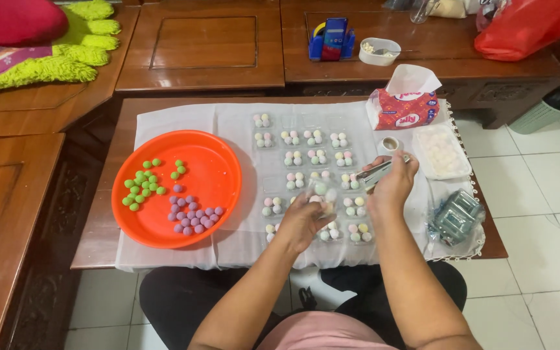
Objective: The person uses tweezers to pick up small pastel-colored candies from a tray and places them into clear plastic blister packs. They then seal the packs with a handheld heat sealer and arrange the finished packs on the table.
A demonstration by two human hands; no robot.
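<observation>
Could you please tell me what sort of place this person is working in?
Probably a home living room: carved wooden tables, a tiled floor and a tissue pack surround the cloth-covered table of small sweets.

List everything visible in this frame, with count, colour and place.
Round orange plastic tray: one, table left.
Small green balls: many, on the tray.
Small purple balls: many, on the tray.
Clear packets of pastel balls: many, on the white cloth.
Red tissue pack: one, table's far right.
Clear tub of white balls: one, right.
Blue phone stand: one, far table.
Left hand: grip on a clear packet.
Right hand: grip on a silver stapler.
</observation>
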